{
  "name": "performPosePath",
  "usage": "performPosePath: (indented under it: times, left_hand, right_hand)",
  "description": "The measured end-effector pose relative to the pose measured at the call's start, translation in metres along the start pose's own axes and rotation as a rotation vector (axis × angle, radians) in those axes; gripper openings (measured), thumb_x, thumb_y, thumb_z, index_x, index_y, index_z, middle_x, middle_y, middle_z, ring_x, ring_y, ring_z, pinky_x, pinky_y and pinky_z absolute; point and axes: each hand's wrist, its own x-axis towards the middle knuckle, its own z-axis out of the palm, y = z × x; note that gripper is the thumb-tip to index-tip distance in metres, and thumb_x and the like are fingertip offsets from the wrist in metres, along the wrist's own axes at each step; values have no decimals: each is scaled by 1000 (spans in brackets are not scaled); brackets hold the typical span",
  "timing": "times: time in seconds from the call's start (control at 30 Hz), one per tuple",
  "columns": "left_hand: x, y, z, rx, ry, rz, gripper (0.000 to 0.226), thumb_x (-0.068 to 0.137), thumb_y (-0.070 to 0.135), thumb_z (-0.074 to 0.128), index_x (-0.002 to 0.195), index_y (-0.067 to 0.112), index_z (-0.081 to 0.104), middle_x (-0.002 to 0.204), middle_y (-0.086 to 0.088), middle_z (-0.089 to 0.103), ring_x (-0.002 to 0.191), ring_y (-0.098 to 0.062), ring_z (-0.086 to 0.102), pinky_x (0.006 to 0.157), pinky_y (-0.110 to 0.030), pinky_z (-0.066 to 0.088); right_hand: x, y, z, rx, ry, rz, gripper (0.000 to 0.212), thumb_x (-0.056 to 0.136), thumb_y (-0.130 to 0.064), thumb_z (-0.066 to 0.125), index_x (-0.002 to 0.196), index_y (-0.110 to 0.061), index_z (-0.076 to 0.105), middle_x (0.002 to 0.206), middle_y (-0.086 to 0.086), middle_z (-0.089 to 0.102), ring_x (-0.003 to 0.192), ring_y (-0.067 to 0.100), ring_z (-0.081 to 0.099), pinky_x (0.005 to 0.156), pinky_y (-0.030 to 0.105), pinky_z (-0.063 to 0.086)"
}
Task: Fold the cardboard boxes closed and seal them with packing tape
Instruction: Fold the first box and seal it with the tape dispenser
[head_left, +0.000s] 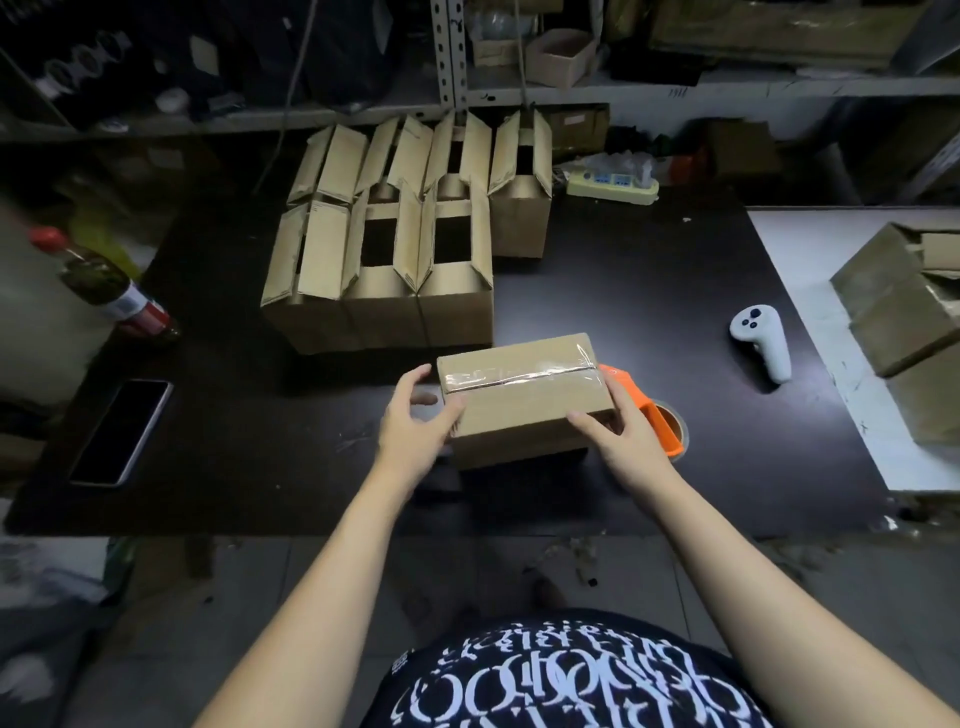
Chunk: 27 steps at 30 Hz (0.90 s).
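A closed cardboard box (524, 400) sits on the dark table near the front edge, with clear tape running along its top seam. My left hand (418, 421) grips the box's left end, thumb on top. My right hand (618, 431) holds its right near corner. An orange tape dispenser (660, 421) with a roll of tape lies just behind my right hand, partly hidden by it. Several open boxes (395, 249) with upright flaps stand in a cluster behind the taped box.
A phone (122, 431) lies at the table's left edge, a bottle (104, 283) with a red cap beyond it. A white controller (761, 340) rests to the right. More boxes (904, 312) are piled on a white table at far right. Shelves stand behind.
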Motion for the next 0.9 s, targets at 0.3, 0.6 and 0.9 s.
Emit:
performPosePath:
  times: [0.3,0.6,0.9]
  left_hand:
    - [-3,4,-9,26,-122,82,58,90,20,77,138,40,51,137,14,56,128,-8,51,108,-29,42]
    - [-24,2,8,5,25,92,48,76,16,89,109,26,56,111,5,64,107,-7,59,86,-20,43]
    - [-44,-1,16,45,-76,166,35,91,28,78,121,39,65,118,8,56,109,8,52,100,-29,46]
  right_hand:
    - [4,4,2,-78,58,28,60,96,-42,69,150,-28,48,137,-14,62,118,1,61,95,15,50]
    - [-3,-8,8,-83,366,113,55,86,-43,80,132,-22,57,126,-8,64,106,10,68,70,12,41]
    - [2,7,4,-123,56,-67,56,93,-5,70,144,-24,57,135,-13,62,125,1,57,105,26,48]
